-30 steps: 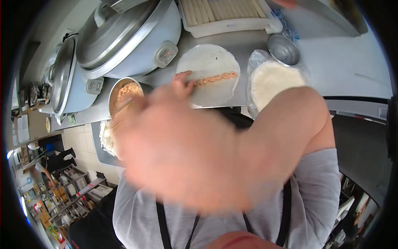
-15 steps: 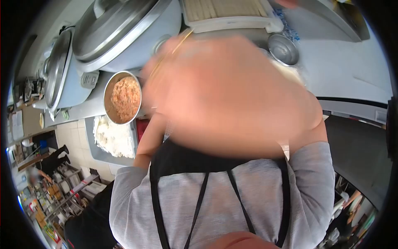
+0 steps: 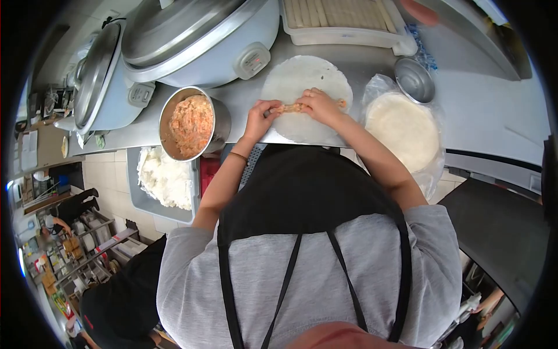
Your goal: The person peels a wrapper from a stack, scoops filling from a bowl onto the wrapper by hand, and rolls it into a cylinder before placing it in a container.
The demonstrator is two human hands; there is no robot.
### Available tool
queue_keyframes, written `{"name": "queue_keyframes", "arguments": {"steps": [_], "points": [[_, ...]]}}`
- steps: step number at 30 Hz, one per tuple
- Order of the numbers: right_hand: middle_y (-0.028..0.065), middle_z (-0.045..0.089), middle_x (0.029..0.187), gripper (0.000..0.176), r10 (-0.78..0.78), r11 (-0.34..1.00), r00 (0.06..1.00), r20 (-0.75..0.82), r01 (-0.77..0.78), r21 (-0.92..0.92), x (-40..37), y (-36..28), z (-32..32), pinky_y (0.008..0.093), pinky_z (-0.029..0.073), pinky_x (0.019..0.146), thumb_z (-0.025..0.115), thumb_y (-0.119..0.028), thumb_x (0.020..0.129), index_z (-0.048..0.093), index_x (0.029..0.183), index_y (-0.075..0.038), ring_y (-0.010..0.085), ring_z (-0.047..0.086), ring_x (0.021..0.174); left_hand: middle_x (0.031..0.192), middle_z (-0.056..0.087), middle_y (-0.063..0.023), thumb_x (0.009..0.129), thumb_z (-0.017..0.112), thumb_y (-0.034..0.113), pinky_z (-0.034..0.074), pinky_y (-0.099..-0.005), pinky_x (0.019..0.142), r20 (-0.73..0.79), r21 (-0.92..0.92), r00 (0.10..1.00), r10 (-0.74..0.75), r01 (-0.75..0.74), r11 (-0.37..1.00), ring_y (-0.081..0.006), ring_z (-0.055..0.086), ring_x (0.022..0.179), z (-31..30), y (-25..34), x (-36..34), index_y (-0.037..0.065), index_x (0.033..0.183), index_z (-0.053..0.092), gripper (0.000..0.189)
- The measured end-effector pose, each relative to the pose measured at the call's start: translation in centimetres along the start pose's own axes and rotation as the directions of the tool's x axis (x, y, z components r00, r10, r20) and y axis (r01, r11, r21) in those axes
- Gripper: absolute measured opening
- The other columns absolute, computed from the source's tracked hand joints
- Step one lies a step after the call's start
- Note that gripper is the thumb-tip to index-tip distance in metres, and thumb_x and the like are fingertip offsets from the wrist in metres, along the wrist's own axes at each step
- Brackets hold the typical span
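A thin round wrapper sheet (image 3: 305, 75) lies on the steel counter before me. A strip of orange-flecked filling (image 3: 289, 109) runs across it from left to right. At the strip's left end, my left hand (image 3: 261, 119) is closed, fingertips pinching the filling. My right hand (image 3: 318, 106) bends its fingers over the strip further right, pressing on it. Some filling shows past the right hand, near the sheet's right edge. Right of it, a stack of round wrappers (image 3: 404, 131) rests on clear plastic.
Left of my hands stands a metal pot of filling (image 3: 192, 125). Behind are large lidded cookers (image 3: 200, 55) and a white tray of rolls (image 3: 343, 36). A small metal bowl (image 3: 414, 80) sits by the wrapper stack. Below the counter is a grey tub (image 3: 135, 174) of white food.
A large blurred skin-coloured shape close to the camera covered the work area before. It is gone now, and both hands are down on the filling. The view has shifted slightly.
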State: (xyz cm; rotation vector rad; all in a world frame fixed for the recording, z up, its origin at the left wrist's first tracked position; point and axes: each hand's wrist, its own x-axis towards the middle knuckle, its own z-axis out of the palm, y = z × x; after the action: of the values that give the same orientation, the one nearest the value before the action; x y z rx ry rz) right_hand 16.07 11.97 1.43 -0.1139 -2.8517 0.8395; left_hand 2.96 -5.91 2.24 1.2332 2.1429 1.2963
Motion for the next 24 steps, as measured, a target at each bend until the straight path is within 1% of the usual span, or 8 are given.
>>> {"name": "queue_keyframes", "arguments": {"steps": [4,11,14,17,19,20,22,24], "points": [[0.0031,0.058,0.095,0.028,-0.110,0.994,0.978,-0.176,0.107,-0.028,1.0,-1.8,1.0,0.0360,0.044,0.082,0.067,-0.024,0.073,0.064,0.099,-0.011,0.0223,0.052,0.097,0.087,0.064,-0.0072,0.068,0.072,0.005,0.046,-0.0299,0.068,-0.054,0.047,0.994,0.099,-0.097,0.994,-0.0191,0.056,0.073,0.1,-0.7,0.4,0.005,0.090,0.066,0.023],[0.0029,0.057,0.093,0.021,-0.111,0.984,0.990,-0.089,0.123,0.132,1.5,-0.7,2.8,0.0363,0.042,0.082,0.067,-0.025,0.074,0.065,0.091,-0.012,0.0223,0.052,0.095,0.082,0.063,-0.0070,0.069,0.072,0.005,0.045,-0.0298,0.066,-0.024,0.059,0.997,0.076,-0.075,0.995,-0.0191,0.055,0.073,1.1,-0.3,0.4,0.003,0.081,0.066,0.013],[0.0020,0.058,0.089,0.016,-0.067,0.997,0.975,-0.212,0.074,0.026,0.9,-1.1,1.7,0.0375,0.041,0.082,0.066,-0.024,0.074,0.066,0.084,-0.012,0.0223,0.052,0.094,0.077,0.062,-0.0062,0.069,0.072,0.004,0.046,-0.0305,0.068,-0.096,-0.006,0.991,0.088,-0.089,0.996,-0.0196,0.056,0.073,1.7,0.7,0.9,0.003,0.078,0.066,0.011],[-0.0005,0.058,0.090,0.019,-0.042,0.998,0.996,-0.080,0.045,0.036,0.6,0.1,1.7,0.0381,0.041,0.082,0.068,-0.027,0.072,0.066,0.085,-0.013,0.0205,0.051,0.095,0.075,0.061,-0.0058,0.067,0.072,0.005,0.047,-0.0316,0.068,-0.018,-0.074,0.999,0.047,-0.048,0.996,-0.0208,0.057,0.073,2.8,0.0,1.2,0.003,0.077,0.066,0.012],[-0.0019,0.059,0.091,0.020,-0.008,1.000,0.996,-0.085,0.007,-0.004,-0.1,0.4,0.6,0.0394,0.039,0.082,0.068,-0.028,0.071,0.066,0.085,-0.014,0.0191,0.050,0.097,0.077,0.062,-0.0062,0.068,0.072,0.005,0.047,-0.0322,0.065,-0.001,0.113,0.996,0.090,-0.089,0.990,-0.0217,0.057,0.073,2.8,0.8,1.5,0.003,0.076,0.066,0.011],[-0.0019,0.059,0.091,0.020,-0.001,1.000,0.996,-0.089,0.001,-0.005,-0.3,0.4,0.3,0.0394,0.039,0.082,0.068,-0.028,0.071,0.066,0.085,-0.014,0.0191,0.050,0.097,0.077,0.062,-0.0062,0.068,0.072,0.005,0.047,-0.0322,0.065,0.005,0.111,0.996,0.093,-0.093,0.989,-0.0217,0.057,0.073,3.1,1.3,1.7,0.003,0.076,0.066,0.011],[-0.0031,0.059,0.091,0.020,-0.034,0.999,0.988,-0.152,0.028,-0.040,-0.6,0.4,0.1,0.0396,0.038,0.082,0.068,-0.029,0.072,0.066,0.086,-0.015,0.0192,0.050,0.096,0.075,0.062,-0.0064,0.068,0.072,0.006,0.047,-0.0330,0.064,-0.061,0.110,0.965,0.254,-0.246,0.963,-0.0228,0.057,0.072,3.8,2.2,2.0,0.004,0.075,0.066,0.010],[-0.0038,0.059,0.092,0.021,-0.005,0.999,0.993,-0.116,-0.001,-0.046,-0.9,0.8,0.3,0.0398,0.037,0.083,0.068,-0.030,0.072,0.066,0.086,-0.015,0.0192,0.050,0.096,0.075,0.062,-0.0065,0.068,0.072,0.006,0.046,-0.0335,0.065,-0.037,0.075,0.979,0.200,-0.196,0.978,-0.0232,0.057,0.072,5.0,2.0,2.1,0.004,0.075,0.066,0.010]]}}
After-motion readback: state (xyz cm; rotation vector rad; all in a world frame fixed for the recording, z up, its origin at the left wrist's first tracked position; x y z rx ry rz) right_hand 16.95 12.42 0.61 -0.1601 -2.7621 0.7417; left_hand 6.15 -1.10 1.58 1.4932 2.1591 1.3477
